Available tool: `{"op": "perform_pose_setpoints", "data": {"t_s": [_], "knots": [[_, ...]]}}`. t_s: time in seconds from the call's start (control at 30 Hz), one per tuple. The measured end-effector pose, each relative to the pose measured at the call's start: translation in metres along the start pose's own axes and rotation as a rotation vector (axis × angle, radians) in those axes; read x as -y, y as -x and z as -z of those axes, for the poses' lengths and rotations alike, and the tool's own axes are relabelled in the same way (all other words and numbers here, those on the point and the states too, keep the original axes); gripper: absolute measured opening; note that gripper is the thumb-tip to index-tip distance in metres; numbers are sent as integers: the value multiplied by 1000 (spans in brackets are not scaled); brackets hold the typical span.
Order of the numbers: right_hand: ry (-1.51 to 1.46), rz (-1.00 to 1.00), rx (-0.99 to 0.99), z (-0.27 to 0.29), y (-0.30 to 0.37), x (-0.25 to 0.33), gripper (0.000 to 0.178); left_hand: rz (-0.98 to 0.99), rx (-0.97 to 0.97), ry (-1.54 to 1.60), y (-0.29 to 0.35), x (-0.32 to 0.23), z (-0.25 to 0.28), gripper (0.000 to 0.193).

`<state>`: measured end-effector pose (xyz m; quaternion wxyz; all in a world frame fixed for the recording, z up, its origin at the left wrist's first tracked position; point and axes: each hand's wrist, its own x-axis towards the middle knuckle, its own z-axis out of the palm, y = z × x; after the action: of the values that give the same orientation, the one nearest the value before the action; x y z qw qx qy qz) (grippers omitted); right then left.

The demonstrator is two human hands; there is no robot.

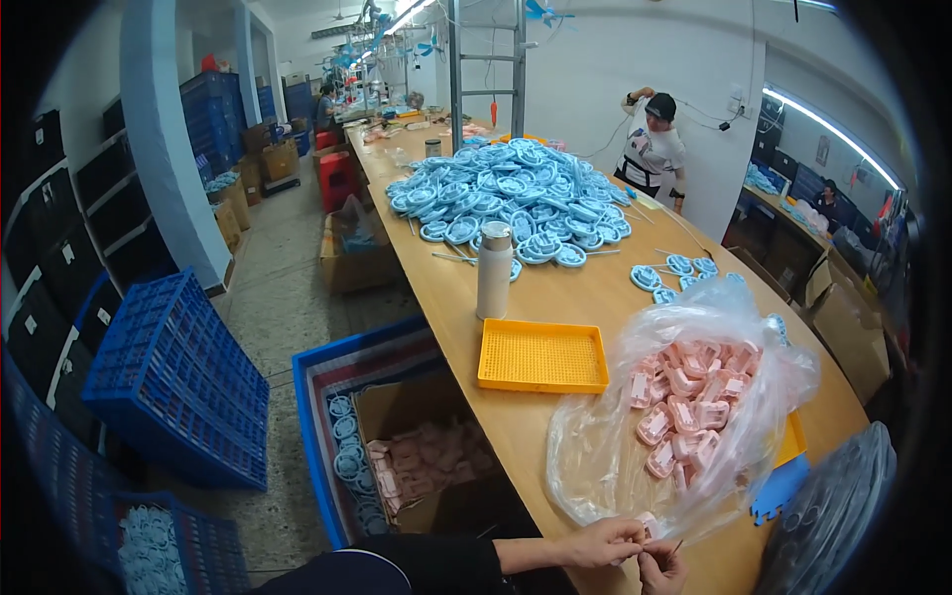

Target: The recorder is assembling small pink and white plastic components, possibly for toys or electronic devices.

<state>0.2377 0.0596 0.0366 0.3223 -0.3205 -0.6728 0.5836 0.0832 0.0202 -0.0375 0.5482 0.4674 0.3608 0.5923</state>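
At the bottom edge, beside the mouth of a clear plastic bag [585,446], my two hands meet. My left hand [603,542] is closed, its fingertips pinched around a small pink plastic part [648,524] that is partly hidden by the fingers. Close against it, my right hand [662,568] is also closed; a thin dark thing sticks out by its fingertips, too small to name. Inside the bag lies a heap of pink plastic casings [684,407], just beyond my hands.
A large pile of light blue round plastic parts [516,198] covers the far table [446,297]. Nearer are a white bottle [493,273] and yellow tray [542,355]. A blue crate [317,446] stands left of the table. One person [653,149] stands beyond.
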Motion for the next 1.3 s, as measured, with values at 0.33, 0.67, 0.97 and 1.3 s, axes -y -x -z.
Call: {"op": "perform_pose_setpoints", "data": {"t_s": [0.33,0.67,0.97,1.3], "knots": [[89,54,23,3,-60,-9,8,315,-192,442,-7,-54,28,60],[282,56,-42,18,-34,-17,4,413,-40,495,-8,-45,12,59],[421,114,-106,15,-33,-17,3,399,-73,491,-7,-45,8,55],[718,385,-230,10,-34,-26,11,383,-91,387,-12,-45,6,54]]}}
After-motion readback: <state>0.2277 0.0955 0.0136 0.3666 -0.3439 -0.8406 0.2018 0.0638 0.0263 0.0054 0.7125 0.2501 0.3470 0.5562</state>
